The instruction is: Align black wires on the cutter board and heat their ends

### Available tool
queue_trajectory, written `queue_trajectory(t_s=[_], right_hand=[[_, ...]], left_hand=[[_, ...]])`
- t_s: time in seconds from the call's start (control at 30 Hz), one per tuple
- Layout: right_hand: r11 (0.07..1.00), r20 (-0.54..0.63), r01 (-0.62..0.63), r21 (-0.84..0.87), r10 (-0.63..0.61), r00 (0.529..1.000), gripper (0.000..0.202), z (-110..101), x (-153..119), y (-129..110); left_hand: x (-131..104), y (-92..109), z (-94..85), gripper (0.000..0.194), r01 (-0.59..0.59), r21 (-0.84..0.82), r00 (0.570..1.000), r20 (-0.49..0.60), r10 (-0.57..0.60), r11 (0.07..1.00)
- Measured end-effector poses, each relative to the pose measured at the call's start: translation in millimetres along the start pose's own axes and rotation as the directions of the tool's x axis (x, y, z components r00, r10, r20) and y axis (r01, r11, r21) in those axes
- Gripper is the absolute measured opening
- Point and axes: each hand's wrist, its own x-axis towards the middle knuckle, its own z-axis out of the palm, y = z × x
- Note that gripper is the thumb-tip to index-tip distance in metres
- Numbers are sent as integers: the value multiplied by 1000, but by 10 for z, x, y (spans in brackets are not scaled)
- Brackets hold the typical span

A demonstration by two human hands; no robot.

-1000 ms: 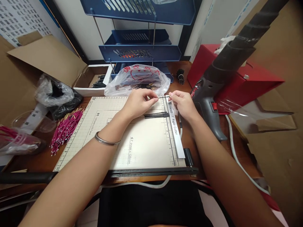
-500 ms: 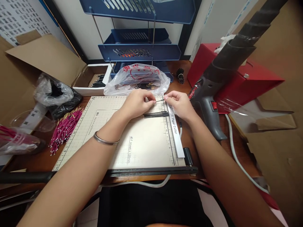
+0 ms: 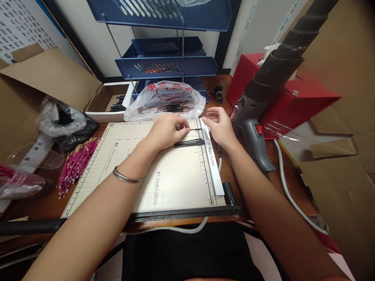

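My left hand [image 3: 167, 132] is over the upper part of the paper cutter [image 3: 178, 183], thumb and forefinger pinched on one end of a thin black cord-like piece [image 3: 195, 129]. The piece's other end reaches the white ruler strip along the cutter's right side. Just below, several similar thin black pieces [image 3: 190, 143] lie side by side on the board, their ends against that strip. Over the strip's top end is my right hand [image 3: 220, 125], thumb and fingers apart, holding nothing that I can see.
Pink pieces with gold tips [image 3: 77, 164] are heaped left of the cutter. Behind it lie a clear plastic bag [image 3: 166, 95] and an open box [image 3: 96, 113] of black pieces. A grey heat gun [image 3: 254, 128] and a red box [image 3: 304, 97] stand right, beneath blue racks [image 3: 166, 68].
My right hand has let go of the thin black piece and its fingers have spread. The left hand still pinches the piece, now lying nearer the board. The view has shifted slightly.
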Motion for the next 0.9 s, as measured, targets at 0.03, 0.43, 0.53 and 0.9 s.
queue_trajectory(t_s=[0.03,0.43,0.53,0.9], right_hand=[[1000,13,-18,16,18,1000,40,10,9,28],[987,157,-54,153,30,987,53,121,15,91],[989,190,-30,147,2,982,58,113,13,81],[994,202,-12,107,-10,979,57,110,1,94]], left_hand=[[6,-1,10,16,-5,2,1000,0,5,1000],[27,18,75,19,-13,49,1000,-12,14,999],[15,23,69,19,-27,24,998,-54,28,999],[-45,62,-50,14,-5,22,1000,-17,5,1000]])
